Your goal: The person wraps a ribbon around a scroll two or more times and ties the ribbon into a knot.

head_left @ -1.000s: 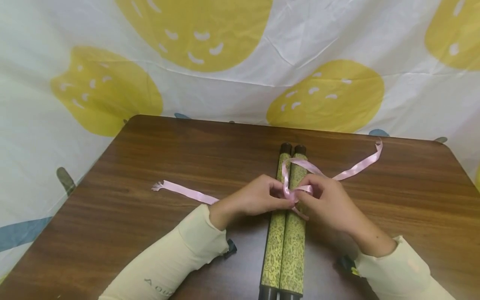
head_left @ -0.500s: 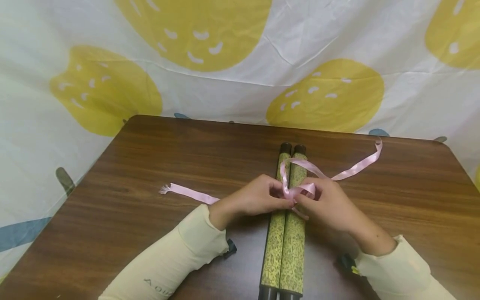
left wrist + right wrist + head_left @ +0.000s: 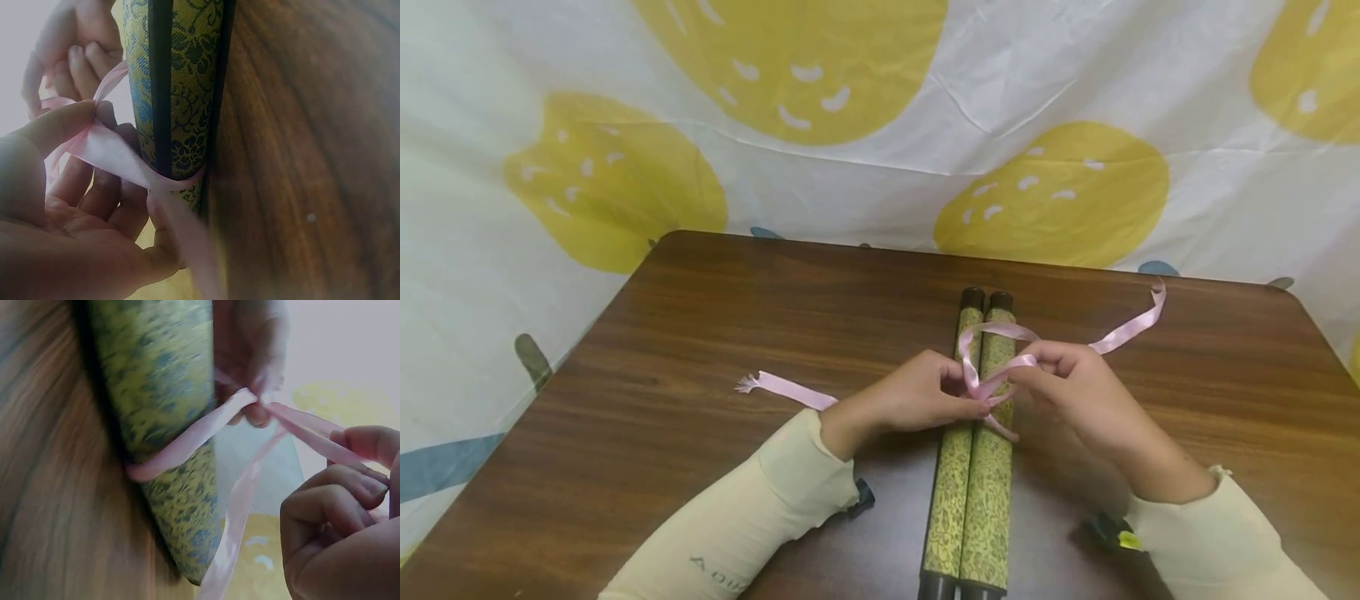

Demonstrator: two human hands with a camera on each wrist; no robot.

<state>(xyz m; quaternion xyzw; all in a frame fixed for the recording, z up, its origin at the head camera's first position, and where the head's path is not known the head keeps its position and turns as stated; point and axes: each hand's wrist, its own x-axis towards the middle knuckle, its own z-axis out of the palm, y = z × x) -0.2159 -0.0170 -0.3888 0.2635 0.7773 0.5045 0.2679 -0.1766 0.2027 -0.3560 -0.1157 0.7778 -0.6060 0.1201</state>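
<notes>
Two rolled scrolls, the left scroll (image 3: 946,504) and the right scroll (image 3: 987,508), lie side by side in yellow-green patterned brocade with dark end knobs. A pink satin ribbon (image 3: 1000,330) passes round them. My left hand (image 3: 917,396) pinches the ribbon where its strands cross above the scrolls. To the right of that crossing, my right hand (image 3: 1078,392) pinches a loop of ribbon drawn taut. In the right wrist view the wrapped ribbon (image 3: 187,442) runs from under a scroll up to the left fingertips. One ribbon tail extends left behind my left wrist, frayed at its end.
The brown wooden table (image 3: 790,308) carries everything. The other ribbon tail (image 3: 1131,329) trails toward the back right. Behind the table's far edge hangs a white cloth (image 3: 865,187) printed with yellow lemons.
My right hand has drawn away to the right, pulling the ribbon loop out longer. The left tail has slid right, toward my left wrist. My left hand holds its place.
</notes>
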